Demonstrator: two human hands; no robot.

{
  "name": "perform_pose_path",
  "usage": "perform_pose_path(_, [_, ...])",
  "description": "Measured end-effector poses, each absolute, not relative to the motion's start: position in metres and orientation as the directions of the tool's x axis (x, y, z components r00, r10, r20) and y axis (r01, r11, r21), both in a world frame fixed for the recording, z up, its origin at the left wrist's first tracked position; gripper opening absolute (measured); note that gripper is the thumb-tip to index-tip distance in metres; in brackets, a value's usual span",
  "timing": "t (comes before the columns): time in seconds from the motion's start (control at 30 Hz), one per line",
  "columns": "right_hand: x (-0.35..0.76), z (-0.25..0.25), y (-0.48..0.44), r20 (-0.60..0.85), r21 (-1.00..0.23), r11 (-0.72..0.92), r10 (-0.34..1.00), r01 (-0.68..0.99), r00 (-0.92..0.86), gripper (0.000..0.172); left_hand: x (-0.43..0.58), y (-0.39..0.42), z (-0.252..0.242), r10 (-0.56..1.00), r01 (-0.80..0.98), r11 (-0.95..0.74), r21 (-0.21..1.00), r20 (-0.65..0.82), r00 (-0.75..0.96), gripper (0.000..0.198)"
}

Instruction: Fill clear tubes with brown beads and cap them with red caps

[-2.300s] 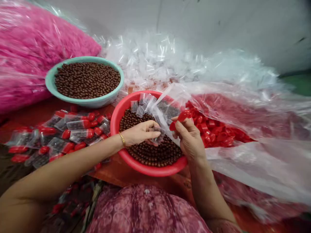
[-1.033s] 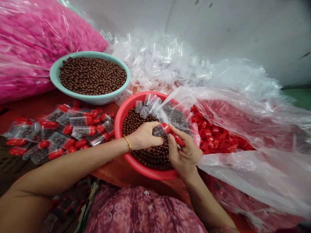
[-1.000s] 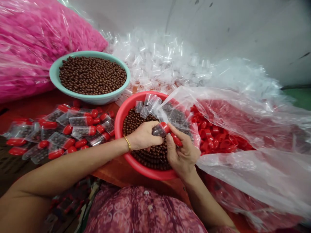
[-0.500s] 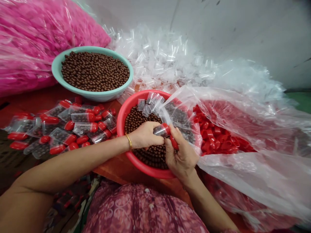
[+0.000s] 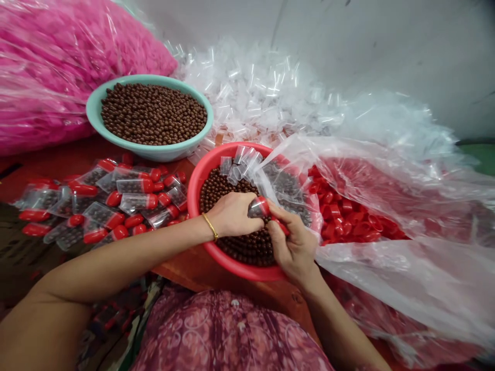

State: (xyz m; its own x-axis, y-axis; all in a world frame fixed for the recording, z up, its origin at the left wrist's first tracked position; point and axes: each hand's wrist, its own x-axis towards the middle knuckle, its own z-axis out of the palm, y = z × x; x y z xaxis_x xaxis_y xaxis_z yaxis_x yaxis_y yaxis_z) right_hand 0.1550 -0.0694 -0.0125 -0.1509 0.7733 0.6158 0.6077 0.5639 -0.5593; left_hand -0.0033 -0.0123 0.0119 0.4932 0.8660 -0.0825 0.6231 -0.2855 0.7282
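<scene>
My left hand [image 5: 233, 214] is closed round a small clear tube [image 5: 257, 207] filled with brown balls, held over the red bowl [image 5: 201, 178] of brown balls. The tube carries a red cap [image 5: 263, 205] at its right end. My right hand [image 5: 294, 246] meets the tube there, thumb and fingers pressed against the cap, and it also holds another red cap [image 5: 282, 227] in its curled fingers. Several empty clear tubes [image 5: 238, 164] lie at the bowl's far side.
A teal bowl [image 5: 95, 105] of brown balls stands at the back left. Filled, red-capped tubes [image 5: 116, 198] lie in a heap left of the red bowl. An open plastic bag of red caps [image 5: 348, 216] sits at the right, a pile of empty tubes [image 5: 266, 98] behind, a pink bag [image 5: 46, 67] at far left.
My right hand brought a red cap from the bag to the tube in my left hand; the cap now sits on the tube's end. The hands dipped slightly towards the bowl.
</scene>
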Motion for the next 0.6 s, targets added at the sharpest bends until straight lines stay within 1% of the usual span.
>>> perform_pose_path(0.03, [0.157,-0.011,-0.064,0.591,-0.613,0.525,0.801,0.591,-0.098,0.017,-0.003,-0.013,0.012,0.849,0.636,-0.327,0.699,-0.078,0.523,0.018])
perform_pose_path(0.07, [0.159,-0.01,-0.058,0.556,-0.675,0.473,0.831,0.567,-0.031,0.018,-0.002,-0.014,0.012,0.824,0.633,-0.376,0.676,-0.069,0.563,0.02])
perform_pose_path(0.13, [0.158,-0.008,-0.046,0.447,-0.804,0.363,0.891,0.471,0.077,0.031,0.0,-0.017,0.012,0.763,0.605,-0.475,0.639,-0.044,0.645,0.022])
perform_pose_path(0.17, [0.156,-0.008,-0.041,0.38,-0.857,0.314,0.92,0.41,0.09,0.035,0.001,-0.018,0.012,0.736,0.592,-0.516,0.619,-0.033,0.676,0.023])
perform_pose_path(0.23, [0.153,-0.008,-0.034,0.271,-0.917,0.247,0.962,0.313,0.035,0.039,0.002,-0.021,0.012,0.705,0.587,-0.572,0.573,-0.022,0.709,0.024])
perform_pose_path(0.3, [0.15,-0.008,-0.031,0.21,-0.93,0.216,0.976,0.299,-0.052,0.041,0.002,-0.023,0.012,0.698,0.602,-0.594,0.533,-0.03,0.715,0.024])
perform_pose_path(0.43, [0.152,-0.01,-0.033,0.154,-0.913,0.208,0.972,0.35,-0.177,0.037,0.001,-0.024,0.01,0.674,0.607,-0.629,0.485,-0.049,0.737,0.024])
perform_pose_path(0.53, [0.15,-0.009,-0.036,0.16,-0.896,0.234,0.963,0.378,-0.217,0.037,0.001,-0.024,0.007,0.649,0.596,-0.671,0.442,-0.039,0.76,0.022])
perform_pose_path(0.6, [0.146,-0.006,-0.038,0.212,-0.866,0.288,0.952,0.409,-0.222,0.039,0.002,-0.025,0.007,0.646,0.592,-0.695,0.408,-0.005,0.763,0.021])
